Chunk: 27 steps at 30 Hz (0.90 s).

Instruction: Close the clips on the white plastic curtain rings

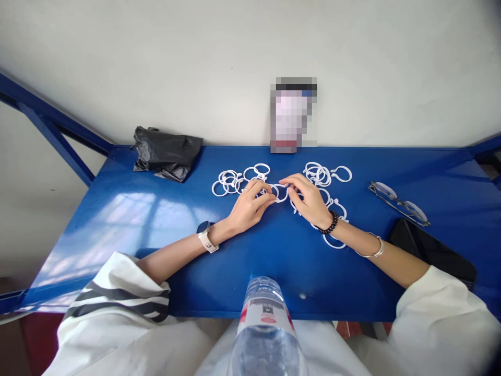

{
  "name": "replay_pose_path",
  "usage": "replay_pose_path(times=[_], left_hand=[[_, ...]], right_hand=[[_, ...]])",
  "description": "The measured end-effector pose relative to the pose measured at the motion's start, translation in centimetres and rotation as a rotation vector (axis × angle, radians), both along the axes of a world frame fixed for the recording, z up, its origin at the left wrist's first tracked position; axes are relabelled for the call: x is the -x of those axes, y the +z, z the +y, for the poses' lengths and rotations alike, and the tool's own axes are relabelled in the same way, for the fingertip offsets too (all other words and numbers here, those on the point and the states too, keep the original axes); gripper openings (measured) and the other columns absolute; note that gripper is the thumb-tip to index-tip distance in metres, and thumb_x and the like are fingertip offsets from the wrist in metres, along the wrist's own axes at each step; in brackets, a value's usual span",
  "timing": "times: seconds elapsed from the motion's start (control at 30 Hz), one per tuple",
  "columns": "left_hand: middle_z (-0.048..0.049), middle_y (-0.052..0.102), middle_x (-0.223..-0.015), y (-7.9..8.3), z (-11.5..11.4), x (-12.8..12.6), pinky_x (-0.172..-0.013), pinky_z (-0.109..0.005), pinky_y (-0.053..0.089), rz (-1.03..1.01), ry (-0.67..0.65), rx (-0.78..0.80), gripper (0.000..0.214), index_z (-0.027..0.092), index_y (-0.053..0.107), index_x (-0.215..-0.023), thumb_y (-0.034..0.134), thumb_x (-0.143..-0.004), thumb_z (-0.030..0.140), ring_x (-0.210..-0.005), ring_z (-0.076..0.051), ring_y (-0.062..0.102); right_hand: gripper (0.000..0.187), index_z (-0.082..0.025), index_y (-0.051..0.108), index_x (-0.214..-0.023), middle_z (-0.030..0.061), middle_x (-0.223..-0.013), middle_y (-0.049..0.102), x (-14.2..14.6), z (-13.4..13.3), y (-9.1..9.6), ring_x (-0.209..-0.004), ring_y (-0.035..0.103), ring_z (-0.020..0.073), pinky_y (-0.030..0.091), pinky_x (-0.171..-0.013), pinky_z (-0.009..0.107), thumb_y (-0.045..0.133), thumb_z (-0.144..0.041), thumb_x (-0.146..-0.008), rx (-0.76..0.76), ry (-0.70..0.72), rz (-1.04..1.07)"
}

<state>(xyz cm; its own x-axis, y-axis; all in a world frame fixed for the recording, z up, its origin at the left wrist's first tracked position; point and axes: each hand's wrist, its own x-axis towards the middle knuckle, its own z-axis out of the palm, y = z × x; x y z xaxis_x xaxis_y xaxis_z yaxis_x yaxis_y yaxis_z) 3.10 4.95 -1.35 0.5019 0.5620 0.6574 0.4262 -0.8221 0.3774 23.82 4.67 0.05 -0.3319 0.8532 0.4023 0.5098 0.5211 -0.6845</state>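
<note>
Between my two hands is a white plastic ring [281,194], close above the blue tabletop. My left hand [254,202] pinches its left side between thumb and fingers. At its right edge, my right hand [307,198] has thumb and forefinger curved, with a gap between the tips; whether they touch the ring is hard to make out. Several loose white rings [226,181] lie beside and behind my left hand. More white rings [319,173] are spread behind and under my right hand, partly hidden by it. Some have a small knob-like clasp.
A crumpled black plastic bag [166,151] lies at the back left. A pixelated upright object [291,117] leans on the wall. To the right are eyeglasses [399,202] and a black phone [432,253]. A water bottle [268,334] stands close in front of my body.
</note>
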Motion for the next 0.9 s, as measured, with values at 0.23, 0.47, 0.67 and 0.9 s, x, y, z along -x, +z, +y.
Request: replay_pose_path(times=[0.23, 0.47, 0.67, 0.9], left_hand=[[-0.0079, 0.063, -0.098, 0.02, 0.0, -0.02, -0.077, -0.033, 0.05, 0.004, 0.004, 0.001, 0.009, 0.018, 0.063, -0.095, 0.055, -0.096, 0.014, -0.094, -0.019, 0.055], [-0.0073, 0.063, -0.096, 0.23, -0.02, -0.07, -0.077, -0.032, 0.05, -0.003, 0.005, -0.01, 0.007, 0.018, 0.062, -0.094, 0.057, -0.095, 0.013, -0.091, -0.018, 0.055], [-0.0067, 0.064, -0.097, 0.31, -0.09, -0.03, -0.079, -0.033, 0.05, -0.019, 0.011, 0.045, 0.006, 0.018, 0.061, -0.096, 0.056, -0.096, 0.016, -0.089, -0.018, 0.057], [-0.006, 0.066, -0.093, 0.44, -0.06, -0.09, -0.08, -0.031, 0.051, -0.093, 0.032, 0.118, 0.005, 0.018, 0.058, -0.098, 0.053, -0.097, 0.019, -0.089, -0.017, 0.061]], right_hand=[[0.018, -0.022, 0.06, -0.107, 0.0069, -0.105, 0.065, -0.02, 0.07, -0.04, -0.076, 0.063, 0.0164, 0.055, -0.072, 0.033, 0.044, -0.02, -0.099, 0.004, -0.003, -0.012], [0.019, -0.022, 0.059, -0.108, 0.0072, -0.106, 0.065, -0.07, 0.11, -0.05, -0.078, 0.063, 0.0164, 0.055, -0.074, 0.033, 0.044, -0.017, -0.097, -0.02, 0.01, -0.019], [0.017, -0.023, 0.058, -0.109, 0.0069, -0.105, 0.066, -0.04, 0.08, -0.06, -0.078, 0.064, 0.0166, 0.055, -0.073, 0.032, 0.044, -0.023, -0.1, -0.025, -0.005, -0.008], [0.019, -0.024, 0.057, -0.111, 0.0055, -0.099, 0.068, -0.03, 0.2, -0.15, -0.075, 0.065, 0.0164, 0.056, -0.071, 0.032, 0.044, -0.034, -0.102, -0.012, -0.018, 0.064]])
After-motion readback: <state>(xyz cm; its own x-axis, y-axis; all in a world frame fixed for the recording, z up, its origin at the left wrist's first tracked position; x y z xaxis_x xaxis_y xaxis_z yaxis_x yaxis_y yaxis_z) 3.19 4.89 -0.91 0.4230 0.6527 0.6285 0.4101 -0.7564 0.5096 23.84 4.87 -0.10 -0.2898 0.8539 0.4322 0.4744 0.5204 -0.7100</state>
